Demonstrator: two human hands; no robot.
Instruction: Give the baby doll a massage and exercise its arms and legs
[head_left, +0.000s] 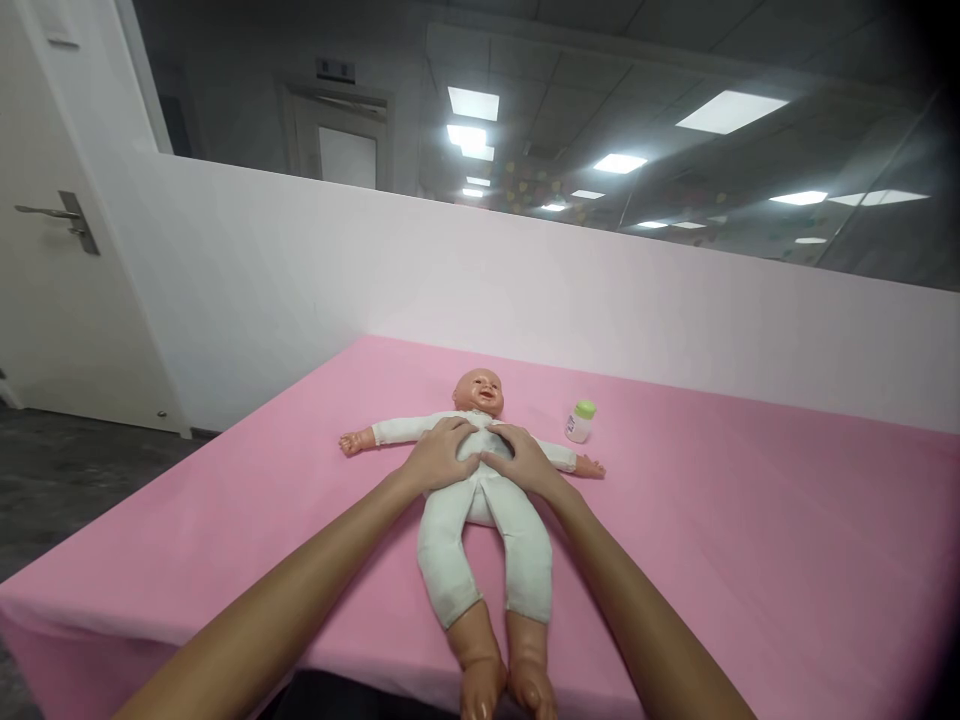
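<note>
Pink bench (750, 560) under us, we press our left hand (439, 455) and right hand (525, 458), fingers spread, on the doll (484, 530)'s soft, light-looking torso, likely the best hold.

Small bottle (579, 421) w/ green cap upright on pink table (750, 520), 1 o'clock; white door (52, 260) w/ handle at 10 o'clock
</note>
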